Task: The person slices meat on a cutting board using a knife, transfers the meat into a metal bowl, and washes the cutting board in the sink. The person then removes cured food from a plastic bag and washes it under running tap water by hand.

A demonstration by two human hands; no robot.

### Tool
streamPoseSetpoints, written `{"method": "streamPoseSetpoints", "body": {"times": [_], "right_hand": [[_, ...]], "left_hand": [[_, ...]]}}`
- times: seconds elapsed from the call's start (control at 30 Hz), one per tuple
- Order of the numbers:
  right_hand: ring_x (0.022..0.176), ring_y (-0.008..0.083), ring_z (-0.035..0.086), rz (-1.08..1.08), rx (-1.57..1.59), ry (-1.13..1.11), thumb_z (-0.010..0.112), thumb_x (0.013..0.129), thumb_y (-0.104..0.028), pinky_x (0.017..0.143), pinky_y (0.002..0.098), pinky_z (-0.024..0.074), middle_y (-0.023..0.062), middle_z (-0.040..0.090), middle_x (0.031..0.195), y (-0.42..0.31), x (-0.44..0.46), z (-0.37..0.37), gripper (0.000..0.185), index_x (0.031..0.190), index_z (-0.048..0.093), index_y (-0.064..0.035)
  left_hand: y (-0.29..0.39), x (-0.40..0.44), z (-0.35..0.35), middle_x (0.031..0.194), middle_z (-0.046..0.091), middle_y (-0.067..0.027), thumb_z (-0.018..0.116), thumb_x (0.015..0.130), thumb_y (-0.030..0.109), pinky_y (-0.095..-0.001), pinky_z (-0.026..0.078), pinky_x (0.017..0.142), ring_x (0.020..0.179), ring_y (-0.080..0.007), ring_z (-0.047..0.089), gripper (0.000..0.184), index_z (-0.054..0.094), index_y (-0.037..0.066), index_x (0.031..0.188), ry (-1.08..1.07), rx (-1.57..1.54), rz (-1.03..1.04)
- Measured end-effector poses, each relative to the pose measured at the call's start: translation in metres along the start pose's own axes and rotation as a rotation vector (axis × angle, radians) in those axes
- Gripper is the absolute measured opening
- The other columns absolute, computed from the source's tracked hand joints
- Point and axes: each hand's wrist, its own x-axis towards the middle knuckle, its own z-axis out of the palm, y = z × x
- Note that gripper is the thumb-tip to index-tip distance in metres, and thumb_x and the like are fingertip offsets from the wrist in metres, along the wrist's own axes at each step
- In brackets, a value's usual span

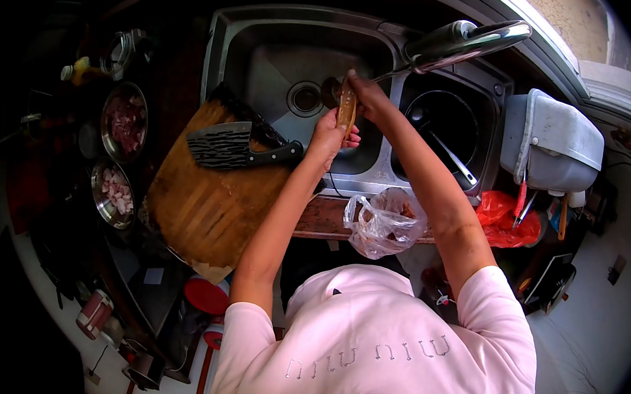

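Note:
Over the left sink basin [266, 57], both my hands are on a long, orange-brown, wet-looking piece [347, 109]; its exact kind is not clear. My left hand [328, 138] wraps round its lower end, fingers curled beneath. At the upper end, my right hand [368, 97] grips with the thumb along the top. A dark round shape just left of the right fingers is too dim to name. Left of my left hand, a black-handled cleaver [221, 145] lies flat on a wooden cutting board [213, 209].
A chrome faucet [469, 44] reaches over the sink. The right basin holds a dark pan [444, 104] and a utensil. Steel bowls of dark red meat [125, 122] and pale pieces [116, 190] stand left. A clear plastic bag [382, 223] sits at the counter edge, beside a red bag [505, 219].

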Motion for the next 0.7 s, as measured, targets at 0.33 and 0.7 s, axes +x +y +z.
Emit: {"method": "streamPoseSetpoints", "body": {"times": [0.33, 0.7], "right_hand": [[0.055, 0.009, 0.055, 0.072, -0.208, -0.043, 0.064, 0.089, -0.023, 0.042, 0.0198, 0.0337, 0.0026, 0.058, 0.072, -0.007, -0.006, -0.005, 0.021, 0.094, 0.057, -0.0041], [0.077, 0.011, 0.057, -0.005, -0.145, -0.199, 0.067, 0.086, -0.032, 0.062, 0.0212, 0.0464, 0.0024, 0.059, 0.09, -0.003, -0.01, -0.012, 0.029, 0.099, 0.058, -0.0075]], "left_hand": [[-0.005, 0.007, 0.003, 0.086, 0.058, -0.0071, 0.043, 0.092, 0.0, -0.0252, 0.055, 0.059, 0.065, -0.0137, 0.059, 0.034, 0.046, 0.009, 0.125, -0.029, 0.056, -0.01], [-0.02, 0.017, 0.007, 0.084, 0.057, -0.0061, 0.038, 0.097, 0.008, -0.0241, 0.049, 0.053, 0.06, -0.0113, 0.056, 0.034, 0.04, 0.01, 0.131, 0.092, 0.151, 0.112]]}}
